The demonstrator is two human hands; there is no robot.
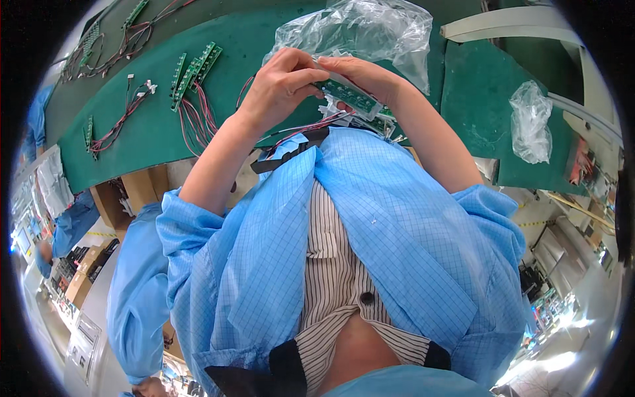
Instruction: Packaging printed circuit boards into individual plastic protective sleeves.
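A green circuit board [354, 99] is held up between my two hands at the near edge of the green bench. The fingers of my left hand [283, 86] are closed in a pinch at the board's left end. My right hand [364, 76] grips it from the far side, its fingers partly hidden behind the board. Clear plastic shows along the board's lower edge; whether it wraps the board I cannot tell. Red, black and white wires [311, 127] run below the hands, close to my jacket. Just beyond both hands lies a large crumpled clear plastic bag [364, 33].
Left on the green bench [258, 43] are several circuit boards [195, 76] with wire bundles [195, 126], and a smaller wired board [90, 135]. A crumpled plastic bag [531, 122] lies at the right, near a curved pale rail [509, 25]. Another person's blue sleeve [139, 284] is at lower left.
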